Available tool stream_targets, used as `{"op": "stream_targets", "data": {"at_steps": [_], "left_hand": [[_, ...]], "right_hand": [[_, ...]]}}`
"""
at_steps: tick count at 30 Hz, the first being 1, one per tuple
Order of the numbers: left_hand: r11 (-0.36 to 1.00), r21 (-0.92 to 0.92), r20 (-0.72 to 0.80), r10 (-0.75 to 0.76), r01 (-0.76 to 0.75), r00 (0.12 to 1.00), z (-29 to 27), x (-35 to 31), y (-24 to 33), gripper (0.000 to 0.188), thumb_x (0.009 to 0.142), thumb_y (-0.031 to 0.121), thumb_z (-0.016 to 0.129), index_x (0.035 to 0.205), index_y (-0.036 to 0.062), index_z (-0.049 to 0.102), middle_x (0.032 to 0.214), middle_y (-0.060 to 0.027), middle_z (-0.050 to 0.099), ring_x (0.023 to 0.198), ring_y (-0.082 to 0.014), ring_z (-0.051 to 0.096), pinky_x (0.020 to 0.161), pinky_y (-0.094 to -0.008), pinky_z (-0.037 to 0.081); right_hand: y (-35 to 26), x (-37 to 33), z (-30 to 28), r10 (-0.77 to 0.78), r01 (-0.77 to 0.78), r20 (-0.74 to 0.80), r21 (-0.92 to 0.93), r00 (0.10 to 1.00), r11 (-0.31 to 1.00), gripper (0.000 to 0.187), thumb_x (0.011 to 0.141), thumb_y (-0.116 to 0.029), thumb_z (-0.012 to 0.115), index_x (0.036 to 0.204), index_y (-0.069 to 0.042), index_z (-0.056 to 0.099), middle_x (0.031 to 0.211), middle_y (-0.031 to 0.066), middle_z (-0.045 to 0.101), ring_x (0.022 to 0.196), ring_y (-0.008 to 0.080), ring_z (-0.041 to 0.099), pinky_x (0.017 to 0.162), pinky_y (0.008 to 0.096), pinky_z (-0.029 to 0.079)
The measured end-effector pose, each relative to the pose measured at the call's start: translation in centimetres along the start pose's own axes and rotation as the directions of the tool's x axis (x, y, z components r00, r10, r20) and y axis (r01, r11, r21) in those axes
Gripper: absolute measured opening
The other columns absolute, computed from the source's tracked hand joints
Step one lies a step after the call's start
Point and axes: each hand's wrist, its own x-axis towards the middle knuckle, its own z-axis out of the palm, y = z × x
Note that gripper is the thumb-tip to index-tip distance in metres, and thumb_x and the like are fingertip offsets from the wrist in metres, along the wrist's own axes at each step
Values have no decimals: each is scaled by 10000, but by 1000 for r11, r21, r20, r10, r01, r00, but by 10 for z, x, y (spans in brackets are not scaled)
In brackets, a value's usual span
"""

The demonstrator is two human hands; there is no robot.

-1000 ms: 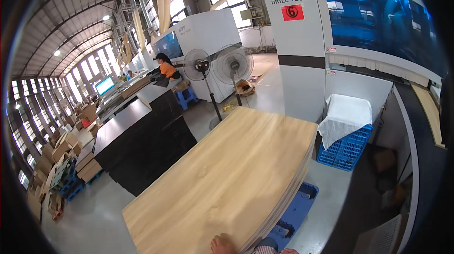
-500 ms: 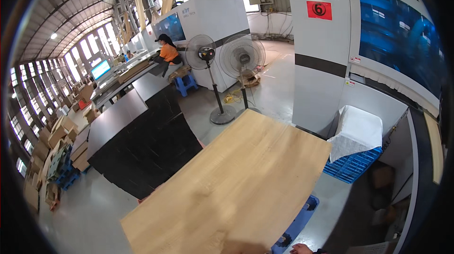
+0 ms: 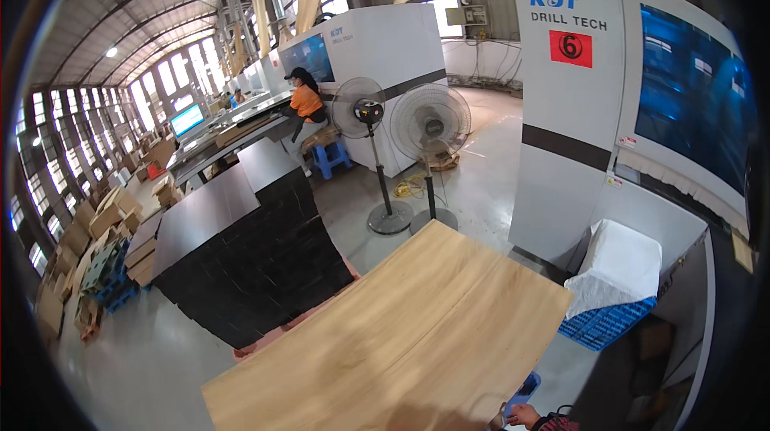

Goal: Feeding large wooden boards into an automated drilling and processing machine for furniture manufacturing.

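A large light wood-grain panel (image 3: 385, 335) fills the lower middle of the view, with faint lines running along its top. At its near right edge, by the lower rim, is my right hand (image 3: 524, 416), with a dark reddish sleeve behind it. Its fingers are curled in next to the panel's edge; a small pale thing shows at the fingertips, too unclear to name. Just beyond the hand a blue plastic piece (image 3: 525, 389) shows from under the panel. My left hand is out of view.
A stack of dark panels (image 3: 257, 263) stands to the left. Beyond are two pedestal fans (image 3: 431, 126) and a person in orange (image 3: 305, 101). At right are a large white machine (image 3: 565, 110) and a blue crate (image 3: 605, 325) under a white cover (image 3: 618, 263).
The view has shifted, so the background sits lower and further right. My right hand has come further into view, up at the panel's edge, and less of the blue piece shows.
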Motion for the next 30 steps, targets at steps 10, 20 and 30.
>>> {"op": "stream_targets", "data": {"at_steps": [10,20,30], "left_hand": [[950,-122,-17,-290,286,957,45,59,70,589,788,205,489,1303,58,244,1316,-173,308,1208,-312,287,989,-345,253],[962,47,7,-270,270,963,135,105,55,562,636,202,561,1171,76,445,1174,-254,409,1028,-394,432,865,-434,372],[981,145,-240,-92,129,966,120,92,85,563,591,205,573,1110,38,436,1085,-261,413,979,-398,409,820,-454,363]], "right_hand": [[-33,78,-140,124,-199,-156,-811,980,551,941,542,-323,748,1310,-63,269,979,202,491,828,324,502,752,413,414],[9,109,-155,405,-459,-221,-519,887,721,434,876,-349,433,1159,-21,409,1020,245,517,765,369,555,675,429,469],[-21,104,-152,583,-568,-261,139,769,811,431,873,-344,444,1157,-21,408,1005,224,521,752,347,560,601,398,488]]}}
